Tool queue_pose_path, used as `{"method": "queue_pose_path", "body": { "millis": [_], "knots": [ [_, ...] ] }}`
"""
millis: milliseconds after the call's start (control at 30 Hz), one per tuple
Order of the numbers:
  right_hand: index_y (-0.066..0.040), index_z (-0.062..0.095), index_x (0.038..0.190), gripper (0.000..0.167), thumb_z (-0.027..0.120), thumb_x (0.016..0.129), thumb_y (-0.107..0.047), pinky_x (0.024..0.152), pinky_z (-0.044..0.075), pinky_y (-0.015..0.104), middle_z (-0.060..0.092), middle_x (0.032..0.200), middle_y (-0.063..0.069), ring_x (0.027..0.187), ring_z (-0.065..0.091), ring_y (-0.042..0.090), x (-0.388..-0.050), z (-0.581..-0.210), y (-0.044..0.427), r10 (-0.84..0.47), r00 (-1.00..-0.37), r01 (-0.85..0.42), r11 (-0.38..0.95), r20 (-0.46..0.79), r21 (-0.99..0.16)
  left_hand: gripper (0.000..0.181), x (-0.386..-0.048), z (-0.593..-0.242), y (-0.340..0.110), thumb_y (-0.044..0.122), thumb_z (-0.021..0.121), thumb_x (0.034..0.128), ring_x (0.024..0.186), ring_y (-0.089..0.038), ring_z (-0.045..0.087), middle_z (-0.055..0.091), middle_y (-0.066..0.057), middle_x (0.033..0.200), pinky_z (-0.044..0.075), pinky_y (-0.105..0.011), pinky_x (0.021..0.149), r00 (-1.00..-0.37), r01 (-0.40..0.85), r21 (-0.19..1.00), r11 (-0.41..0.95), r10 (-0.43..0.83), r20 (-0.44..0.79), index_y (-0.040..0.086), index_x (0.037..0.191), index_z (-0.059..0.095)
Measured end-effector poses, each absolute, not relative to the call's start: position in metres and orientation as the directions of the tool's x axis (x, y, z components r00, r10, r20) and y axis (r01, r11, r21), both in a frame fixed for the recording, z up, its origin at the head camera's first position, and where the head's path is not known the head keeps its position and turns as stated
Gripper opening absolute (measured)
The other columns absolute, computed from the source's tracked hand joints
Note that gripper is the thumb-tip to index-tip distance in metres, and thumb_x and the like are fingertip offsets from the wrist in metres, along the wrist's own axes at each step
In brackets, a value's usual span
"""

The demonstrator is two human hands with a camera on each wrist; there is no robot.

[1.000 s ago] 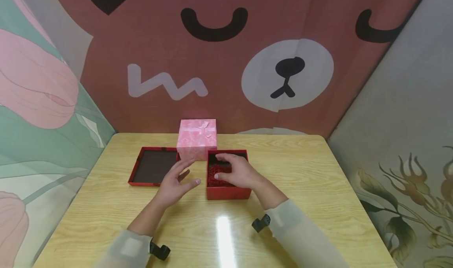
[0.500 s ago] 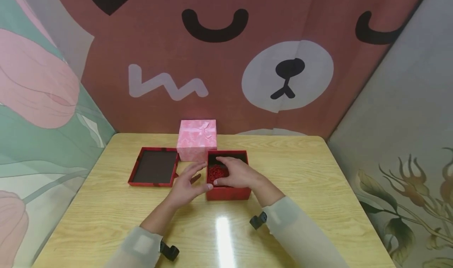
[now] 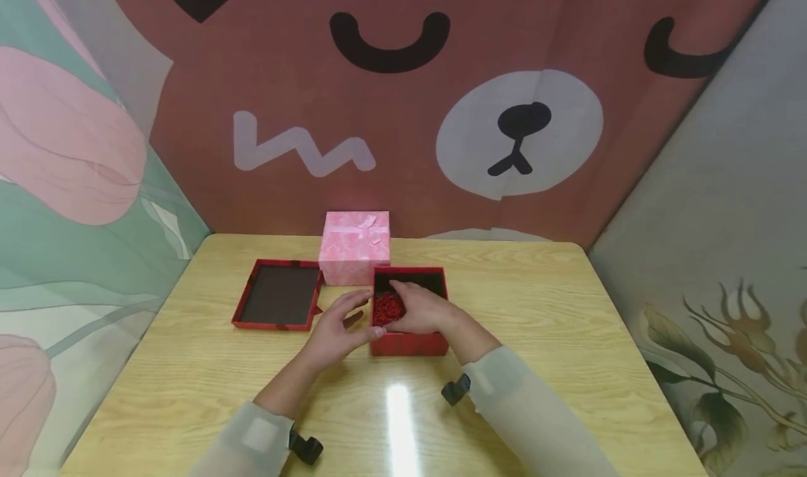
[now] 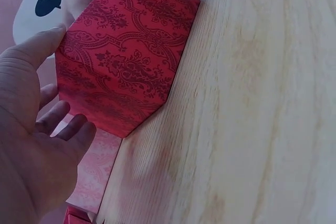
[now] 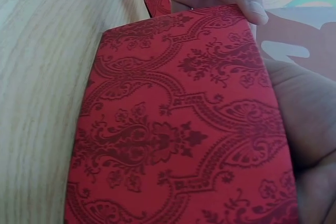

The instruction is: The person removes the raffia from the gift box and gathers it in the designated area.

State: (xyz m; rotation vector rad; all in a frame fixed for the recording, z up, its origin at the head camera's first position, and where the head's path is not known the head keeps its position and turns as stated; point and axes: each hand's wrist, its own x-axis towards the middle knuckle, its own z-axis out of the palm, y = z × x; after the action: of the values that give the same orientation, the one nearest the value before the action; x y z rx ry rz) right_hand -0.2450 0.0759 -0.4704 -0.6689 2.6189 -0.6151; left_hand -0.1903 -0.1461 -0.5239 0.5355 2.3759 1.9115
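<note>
Since the earlier frames, the left hand [image 3: 335, 330] has moved over toward the open red cardboard box [image 3: 408, 345] with its dark patterned sides, while the right hand [image 3: 429, 312] reaches into that box, as it did then. The left hand is now right beside the box's left wall, its thumb at the near left corner and its fingers loosely spread and holding nothing; the left wrist view shows the thumb tip at the box's edge, though whether it presses there I cannot tell. The right hand comes over the box's right side, thumb and forefinger wide apart above the deep red, crinkled filling [image 3: 387, 309] that lies inside the box; its other fingertips are hidden, so I cannot tell whether they grip any of it. To the left of the box, a shallow red-rimmed square lid with a dark inside [image 3: 281, 295] lies with its hollow side up. Behind the box and a little to its left stands a closed pink patterned gift box with a bow [image 3: 354, 244], near the lid. All three are on the pale wood-grain table [image 3: 517, 302], and farther behind the box hangs a brown backdrop with a cartoon bear face [image 3: 403, 123].
</note>
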Motion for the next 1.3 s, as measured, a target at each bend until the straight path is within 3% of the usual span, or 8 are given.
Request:
{"method": "queue_pose_path", "body": {
  "millis": [233, 733, 967, 1300],
  "knots": [
    [-0.006, 0.032, 0.162, 0.101, 0.083, 0.084, -0.045, 0.120, 0.038, 0.047, 0.043, 0.159, 0.017, 0.146, 0.043, 0.032, -0.248, -0.475, 0.075, -0.534, -0.809, -0.347, 0.773, -0.247, -0.531, 0.068, -0.190, -0.525, -0.146, 0.014, 0.085, 0.0879, 0.144, -0.041, 0.042, 0.048, -0.013, 0.154, 0.042, -0.057, 0.114, -0.938, 0.239, 0.957, 0.167, 0.296, 0.183, 0.005, 0.148, 0.055],
    [-0.011, 0.026, 0.165, 0.101, 0.083, 0.086, -0.039, 0.118, 0.041, 0.048, 0.046, 0.158, 0.015, 0.141, 0.047, 0.030, -0.252, -0.481, 0.075, -0.562, -0.767, -0.268, 0.719, -0.309, -0.641, 0.071, -0.190, -0.522, -0.148, 0.021, 0.084, 0.0897, 0.144, -0.039, 0.042, 0.046, -0.008, 0.154, 0.043, -0.052, 0.115, -0.939, 0.217, 0.956, 0.195, 0.311, 0.149, 0.006, 0.151, 0.052],
    [-0.017, 0.041, 0.159, 0.084, 0.083, 0.088, -0.035, 0.108, 0.049, 0.043, 0.060, 0.138, 0.004, 0.122, 0.057, 0.020, -0.253, -0.479, 0.076, -0.624, -0.717, -0.290, 0.672, -0.310, -0.681, 0.069, -0.190, -0.523, -0.148, 0.020, 0.084, 0.0898, 0.145, -0.040, 0.042, 0.046, -0.010, 0.154, 0.042, -0.054, 0.115, -0.937, 0.224, 0.955, 0.196, 0.311, 0.156, 0.009, 0.151, 0.054],
    [-0.020, 0.054, 0.150, 0.066, 0.079, 0.091, -0.037, 0.109, 0.047, 0.043, 0.063, 0.129, -0.004, 0.119, 0.058, 0.016, -0.255, -0.481, 0.076, -0.658, -0.679, -0.329, 0.670, -0.327, -0.665, 0.070, -0.191, -0.522, -0.148, 0.021, 0.085, 0.0892, 0.144, -0.040, 0.043, 0.046, -0.010, 0.154, 0.043, -0.053, 0.114, -0.933, 0.237, 0.949, 0.206, 0.319, 0.164, 0.008, 0.151, 0.054]
  ]
}}
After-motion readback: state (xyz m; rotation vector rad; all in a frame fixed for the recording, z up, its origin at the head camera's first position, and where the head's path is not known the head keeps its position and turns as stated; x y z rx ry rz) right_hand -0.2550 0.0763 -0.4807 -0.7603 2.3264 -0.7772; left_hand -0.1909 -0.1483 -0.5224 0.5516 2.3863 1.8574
